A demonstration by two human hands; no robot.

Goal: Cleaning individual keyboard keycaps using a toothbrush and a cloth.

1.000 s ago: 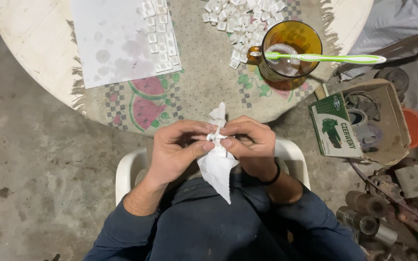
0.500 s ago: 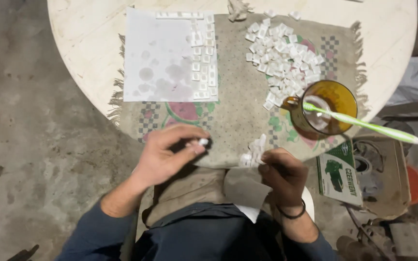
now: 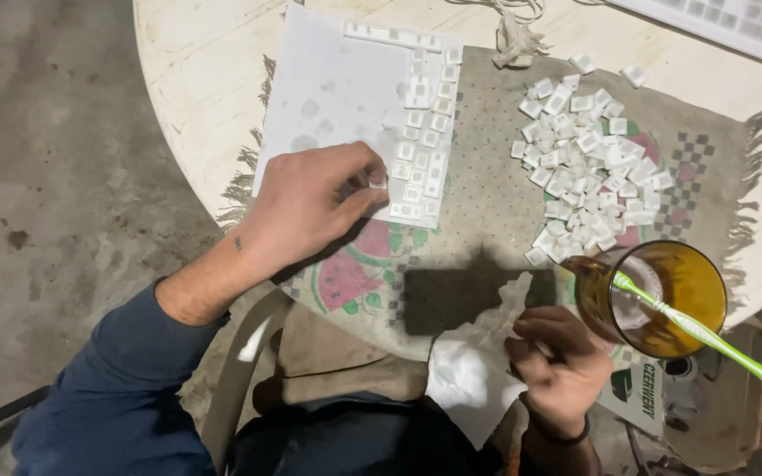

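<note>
Progress looks partial, judging by the round table [image 3: 196,53] and its fringed mat [image 3: 487,238]. On the white sheet [image 3: 337,97] rows of cleaned keycaps [image 3: 421,145] are filling only the right edge and top, while a big loose pile of keycaps [image 3: 588,172] is waiting beside the amber mug [image 3: 663,295] (a green toothbrush [image 3: 707,339] is standing in it). The left hand [image 3: 310,207] is pinching one keycap [image 3: 379,181] down onto the sheet. The right hand [image 3: 557,366] is gripping a crumpled white tissue [image 3: 469,379] at the table's edge.
</note>
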